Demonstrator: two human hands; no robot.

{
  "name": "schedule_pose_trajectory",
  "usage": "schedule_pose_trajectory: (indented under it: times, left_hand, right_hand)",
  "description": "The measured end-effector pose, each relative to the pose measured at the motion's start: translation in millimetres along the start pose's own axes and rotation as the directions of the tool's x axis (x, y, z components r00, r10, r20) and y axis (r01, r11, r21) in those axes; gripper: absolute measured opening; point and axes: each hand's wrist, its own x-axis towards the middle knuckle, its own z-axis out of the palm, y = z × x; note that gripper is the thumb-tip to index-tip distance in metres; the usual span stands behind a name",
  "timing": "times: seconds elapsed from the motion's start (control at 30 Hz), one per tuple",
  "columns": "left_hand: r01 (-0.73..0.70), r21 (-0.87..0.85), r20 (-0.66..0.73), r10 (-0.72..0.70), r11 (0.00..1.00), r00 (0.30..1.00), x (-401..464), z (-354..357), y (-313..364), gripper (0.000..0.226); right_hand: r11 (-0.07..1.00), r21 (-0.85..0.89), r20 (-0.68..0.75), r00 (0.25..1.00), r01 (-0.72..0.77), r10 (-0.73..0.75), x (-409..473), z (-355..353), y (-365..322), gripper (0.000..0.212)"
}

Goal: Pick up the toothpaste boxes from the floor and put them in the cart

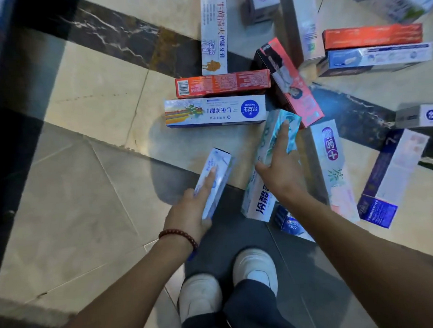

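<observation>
Item: long rectangular printed-cardboard toothpaste boxes, many, scattered on a glossy beige tile floor (pixel 90 99) with dark marble bands. In hand: the left hand (pixel 192 213), beaded bracelet at the wrist, grips a pale blue-and-white box (pixel 217 173) along its length, index finger laid on top; the right hand (pixel 278 166) grasps a teal-and-white box (pixel 271 149) around its middle, fingers reaching toward the far end. Whether either box is clear of the floor cannot be told. Lying loose nearby: a red-orange box with barcode (pixel 222 84), a white-and-blue box with a landscape print (pixel 215 111), a pink box (pixel 291 82), others beyond. Handling, judged: light, stiff but crushable thin card, slick printed faces; best taken across the narrow width near mid-length. Cart: not in view. White shoes (pixel 229 283) stand on the tiles.
</observation>
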Motion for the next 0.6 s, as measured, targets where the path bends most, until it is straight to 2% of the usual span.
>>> schedule_pose_trajectory:
  times: [0.1,0.33,0.6]
  left_hand:
    - [0.003,-0.131,-0.035,-0.007,0.991,0.999,-24,-31,6,0.107]
    - [-0.092,-0.351,-0.153,0.04,0.932,0.987,-96,-120,41,0.113]
    - [-0.236,-0.629,-0.281,0.067,0.741,0.957,-184,-233,95,0.107]
  right_hand:
    - [0.996,0.021,-0.016,0.996,0.091,-0.09,-28,-21,-4,0.1]
    - [0.955,0.122,-0.013,0.963,0.269,-0.269,-109,-104,-43,0.101]
    - [0.885,0.232,-0.003,0.91,0.403,-0.414,-207,-218,-94,0.1]
